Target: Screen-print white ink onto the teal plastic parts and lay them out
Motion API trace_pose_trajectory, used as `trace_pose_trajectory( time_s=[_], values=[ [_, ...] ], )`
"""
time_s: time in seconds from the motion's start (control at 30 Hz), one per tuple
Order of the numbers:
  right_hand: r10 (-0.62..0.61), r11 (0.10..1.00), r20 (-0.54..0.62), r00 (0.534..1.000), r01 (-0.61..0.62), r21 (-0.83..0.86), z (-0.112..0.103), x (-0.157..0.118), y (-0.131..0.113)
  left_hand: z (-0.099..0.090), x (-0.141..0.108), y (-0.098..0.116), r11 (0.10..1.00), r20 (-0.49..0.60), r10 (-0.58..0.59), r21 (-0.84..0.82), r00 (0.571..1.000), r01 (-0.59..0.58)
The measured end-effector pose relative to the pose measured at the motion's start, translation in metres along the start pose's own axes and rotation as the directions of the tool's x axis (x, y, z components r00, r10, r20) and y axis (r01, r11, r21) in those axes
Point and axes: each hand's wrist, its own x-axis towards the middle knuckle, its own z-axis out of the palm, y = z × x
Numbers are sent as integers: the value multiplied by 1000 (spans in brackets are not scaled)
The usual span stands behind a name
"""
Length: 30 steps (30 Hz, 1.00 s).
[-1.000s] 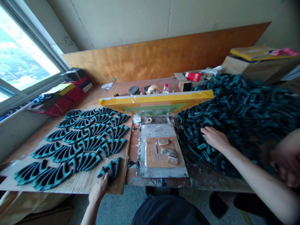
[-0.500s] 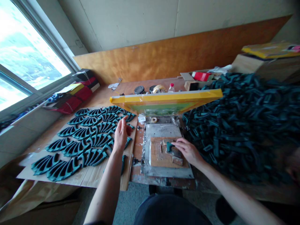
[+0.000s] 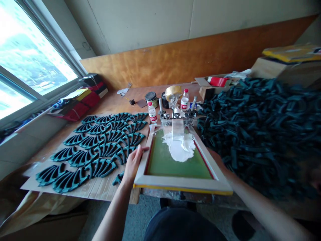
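A screen printing frame (image 3: 142,169) with a pale border and green mesh lies lowered in front of me. White paste (image 3: 180,152) is spread on the mesh, and a squeegee (image 3: 178,129) stands at its far end. Along the frame's left edge, my left hand (image 3: 134,162) grips the border with a finger laid over the top. My right hand (image 3: 217,160) is by the right edge; its fingers are hidden behind the frame. The wooden jig and the small dark green part seen before are covered by the frame.
Rows of curved dark green parts (image 3: 97,150) lie on cardboard (image 3: 100,190) at left. A large heap of similar parts (image 3: 250,134) fills the right side. Bottles (image 3: 152,113), a jar (image 3: 151,97) and a tape roll (image 3: 173,90) stand behind the clamp (image 3: 175,115).
The frame has swung down from its raised position over the base. My left hand has moved onto its left edge, and my right hand has left the jig for the right edge.
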Motion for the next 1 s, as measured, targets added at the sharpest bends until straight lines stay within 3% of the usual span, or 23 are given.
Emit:
trace_pose_trajectory(
  time_s=[0.1,0.17,0.23,0.33,0.47,0.57,0.67,0.7,0.83,0.9,1.0],
  values=[
    [66,998,-117,991,-63,28,-24,31,2,5,-10,-61,992,54,-91,88,994,86],
    [-15,1000,-173,985,15,-2,-34,57,-16,10,-8,-91,978,26,-99,186,995,92],
    [-145,988,-124,982,135,-80,-35,80,-42,14,-4,-107,958,0,-88,275,996,85],
    [-222,965,95,970,232,-118,-25,92,-76,16,0,-111,941,4,-97,327,995,90],
    [-324,935,238,916,348,-68,-12,58,-85,13,1,-112,929,14,-128,351,992,115],
    [-518,845,277,809,535,18,-21,27,-75,13,2,-117,927,34,-125,359,992,104],
    [-627,772,308,715,623,125,-32,21,-67,13,3,-120,921,48,-118,379,992,91],
    [-623,778,309,719,611,148,-33,23,-66,13,3,-119,918,46,-115,386,992,89],
    [-533,846,144,834,524,103,-20,25,-71,13,2,-114,925,20,-104,369,994,89],
    [-546,837,41,837,543,71,-12,14,-74,12,0,-111,935,11,-105,343,994,95],
    [-586,808,44,809,579,105,-13,2,-75,13,-1,-107,951,6,-117,291,993,110]
  ],
)
